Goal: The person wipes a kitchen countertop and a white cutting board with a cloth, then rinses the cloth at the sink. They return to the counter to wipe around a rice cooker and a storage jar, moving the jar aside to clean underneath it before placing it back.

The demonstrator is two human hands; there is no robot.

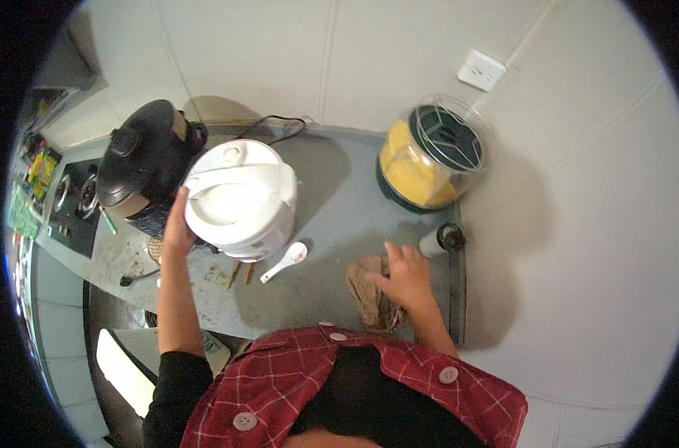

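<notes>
A white rice cooker (238, 201) with a carrying handle across its lid stands at the left of the grey counter. My left hand (178, 228) holds its left side, with part of the fingers hidden against the body. Over a crumpled brown cloth (365, 295) at the right, my right hand (409, 280) is open, thumb and fingers apart; whether it touches the cloth I cannot tell. Just beyond this hand is a small jar with a black lid (449, 237). A white spoon (285, 261) lies between the cooker and the cloth.
A black cooker (141, 160) stands left of the white one. At the back right is a clear, green-based container (421, 160) with yellow contents. Two brown sticks (241, 274) lie near the spoon. A gas stove (76, 205) is at the far left; a socket (481, 70) is on the wall.
</notes>
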